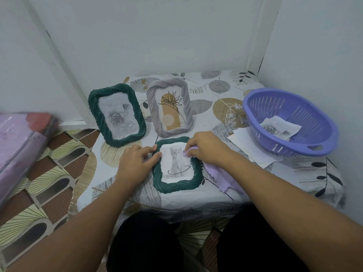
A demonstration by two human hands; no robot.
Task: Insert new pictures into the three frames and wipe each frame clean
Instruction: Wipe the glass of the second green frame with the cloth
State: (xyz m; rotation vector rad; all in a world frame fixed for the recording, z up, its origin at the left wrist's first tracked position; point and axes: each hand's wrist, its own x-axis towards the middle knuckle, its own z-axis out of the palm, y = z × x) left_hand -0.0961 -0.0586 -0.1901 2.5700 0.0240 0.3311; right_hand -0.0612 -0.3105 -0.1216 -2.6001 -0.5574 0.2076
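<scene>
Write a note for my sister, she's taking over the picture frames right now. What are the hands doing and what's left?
Left hand: holds the left edge of the green cat frame, which lies flat at the table's near edge.
Right hand: pinches the purple cloth against that frame's glass, mid-wipe.
Behind it, upright: the green rose frame and the grey frame with a plant drawing.
Purple basket, right: holds a spare rose print, with loose sheets beside it.
Done: all three frames hold pictures.
Left: finish wiping the cat frame and stand it up. I can't tell whether the other two are wiped yet.
</scene>
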